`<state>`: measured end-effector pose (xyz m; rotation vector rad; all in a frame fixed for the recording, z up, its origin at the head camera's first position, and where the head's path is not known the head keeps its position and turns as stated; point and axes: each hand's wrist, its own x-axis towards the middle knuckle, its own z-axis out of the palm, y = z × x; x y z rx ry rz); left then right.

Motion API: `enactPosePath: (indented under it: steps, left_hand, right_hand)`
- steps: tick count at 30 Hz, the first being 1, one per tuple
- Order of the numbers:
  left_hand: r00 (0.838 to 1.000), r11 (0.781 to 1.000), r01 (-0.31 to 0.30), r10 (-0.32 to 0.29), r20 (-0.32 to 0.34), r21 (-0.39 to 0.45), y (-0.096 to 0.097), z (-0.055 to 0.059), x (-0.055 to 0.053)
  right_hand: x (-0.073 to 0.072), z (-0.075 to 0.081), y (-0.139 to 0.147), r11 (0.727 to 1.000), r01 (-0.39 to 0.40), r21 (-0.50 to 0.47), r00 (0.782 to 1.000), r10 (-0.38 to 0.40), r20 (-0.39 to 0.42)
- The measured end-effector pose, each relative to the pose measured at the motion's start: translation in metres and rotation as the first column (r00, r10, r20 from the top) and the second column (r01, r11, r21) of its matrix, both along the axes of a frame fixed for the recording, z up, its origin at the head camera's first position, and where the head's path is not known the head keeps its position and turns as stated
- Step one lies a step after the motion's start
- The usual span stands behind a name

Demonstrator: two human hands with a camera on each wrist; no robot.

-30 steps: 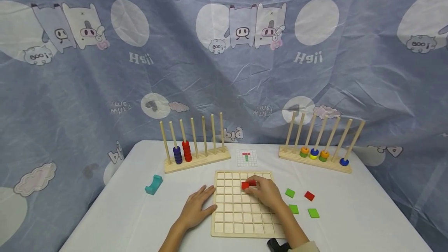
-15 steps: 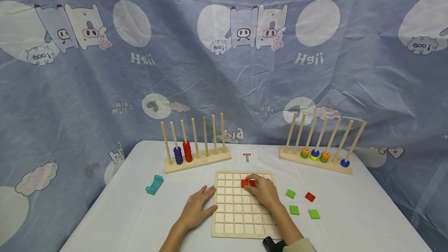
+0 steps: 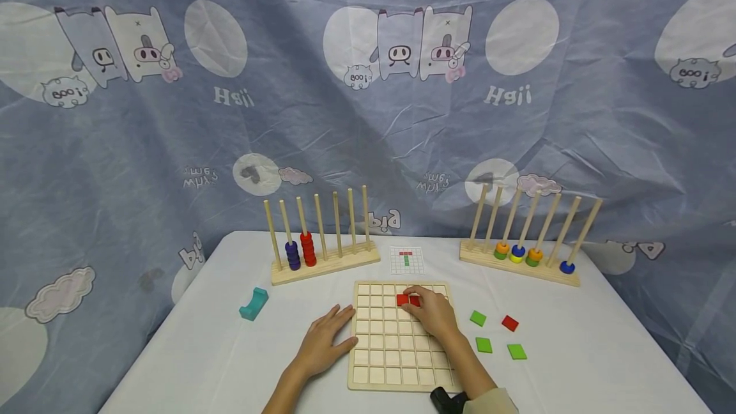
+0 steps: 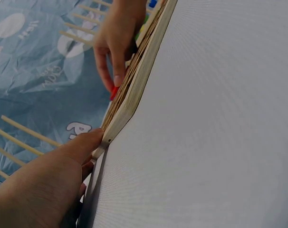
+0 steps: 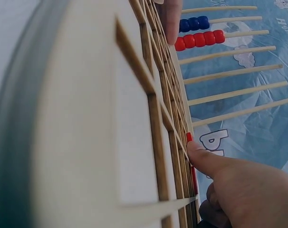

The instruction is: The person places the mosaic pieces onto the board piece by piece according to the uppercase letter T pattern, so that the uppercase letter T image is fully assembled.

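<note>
A wooden grid board [image 3: 374,358] lies on the white table. My left hand [image 3: 323,342] rests at its left edge, fingers spread, the fingertips and thumb touching the rim. In the left wrist view the left thumb [image 4: 89,142] lies along the board's corner. Over the upper rows, my right hand [image 3: 435,314] pinches a red square tile [image 3: 401,299] between thumb and finger, down at a cell. A second red tile [image 3: 414,301] lies just right of it, partly covered by that hand. In the right wrist view the thumb [image 5: 201,154] touches the red tile [image 5: 189,137].
Right of the board lie several green tiles [image 3: 483,345] and one red tile [image 3: 510,323]. Behind stand two peg racks with beads, a left rack [image 3: 328,268] and a right rack [image 3: 517,267]. A pattern card [image 3: 406,261] lies between them. A teal curved block [image 3: 254,304] sits left.
My right hand has moved slightly up the board, bringing the pinched red tile level with the other red tile. My left hand has stayed at the board's edge.
</note>
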<state>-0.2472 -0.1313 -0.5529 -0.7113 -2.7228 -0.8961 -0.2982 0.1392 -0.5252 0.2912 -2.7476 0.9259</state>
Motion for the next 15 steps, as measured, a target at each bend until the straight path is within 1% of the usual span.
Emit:
enactPosePath:
  steps: [6,15]
  left_hand:
    - [1.000,1.000,-0.008,0.009,0.017,-0.006,0.0002,-0.0003,-0.0002]
    - [1.000,1.000,0.005,-0.005,-0.018,0.004,0.0005,-0.0011,0.0001]
  right_hand:
    - [-0.0007,-0.0002,0.0002,1.000,-0.014,0.011,1.000,0.014,0.005]
    - [-0.0007,-0.0015,0.0007,1.000,-0.002,0.021,1.000,0.001,0.020]
